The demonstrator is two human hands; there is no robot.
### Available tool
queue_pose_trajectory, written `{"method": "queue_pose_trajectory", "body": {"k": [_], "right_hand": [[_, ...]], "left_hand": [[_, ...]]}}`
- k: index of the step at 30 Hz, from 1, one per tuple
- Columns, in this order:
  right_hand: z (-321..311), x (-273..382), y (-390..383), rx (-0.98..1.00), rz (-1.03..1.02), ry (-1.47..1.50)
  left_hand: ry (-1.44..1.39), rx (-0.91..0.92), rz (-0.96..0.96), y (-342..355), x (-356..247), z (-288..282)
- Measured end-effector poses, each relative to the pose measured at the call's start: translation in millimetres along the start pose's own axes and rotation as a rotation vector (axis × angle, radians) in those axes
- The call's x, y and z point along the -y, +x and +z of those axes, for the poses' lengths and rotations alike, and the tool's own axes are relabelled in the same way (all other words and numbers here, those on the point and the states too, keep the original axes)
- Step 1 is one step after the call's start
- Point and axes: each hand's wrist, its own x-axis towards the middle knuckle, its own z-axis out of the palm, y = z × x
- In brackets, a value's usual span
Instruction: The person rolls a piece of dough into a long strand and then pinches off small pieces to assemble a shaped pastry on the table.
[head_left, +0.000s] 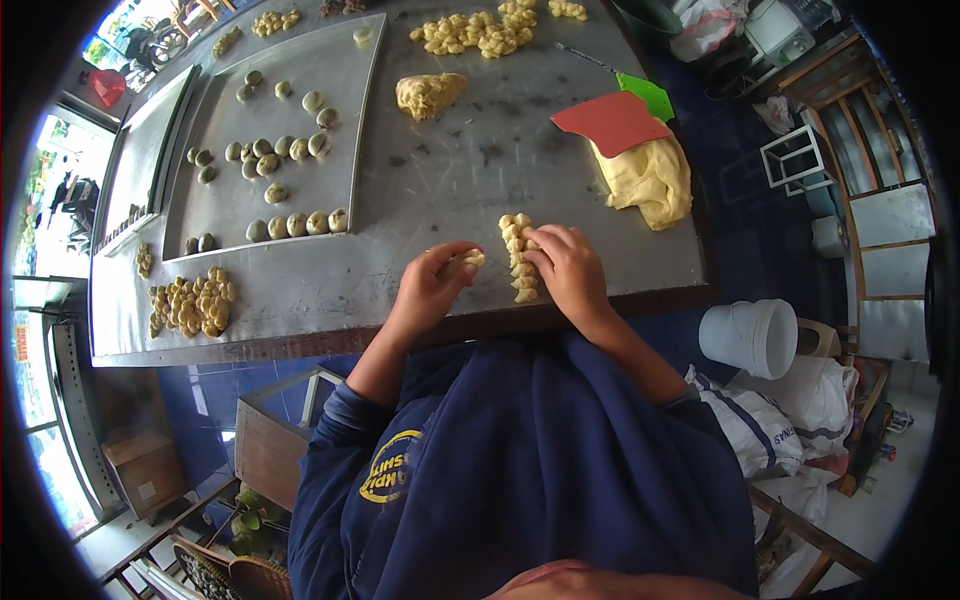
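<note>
The row of small dough pieces [516, 262] lies on the worktop [440, 180] near its front edge, between the two hands but closer to the right. It looks soft, light and a little tacky, likely to dent or stick together under a hard squeeze, so each piece is probably best taken by its sides with a light fingertip pinch rather than pressed from above. The left grip [435, 285] is closed on a loose dough piece [474, 258] at its fingertips, apart from the row; the right grip [568, 268] has its fingers against the row's right side, though I cannot tell whether they pinch a piece. Beyond lie a dough lump [430, 95] and, to the right, a large dough slab [655, 190], probably heavier and saggy, partly under a red scraper [612, 122]; to the left is a tray [320, 185] of round balls [299, 149]
</note>
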Motion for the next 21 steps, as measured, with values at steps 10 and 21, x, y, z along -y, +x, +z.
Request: {"method": "queue_pose_trajectory", "body": {"k": [10, 21], "right_hand": [[-5, 39, 11, 0.150, 0.073, 0.473], [-7, 1, -3, 0.007, 0.565, 1.257]], "left_hand": [[-0.313, 0.069, 0.040, -3, -17, 12], [0.184, -0.281, 0.120, -4, -15, 2]]}}
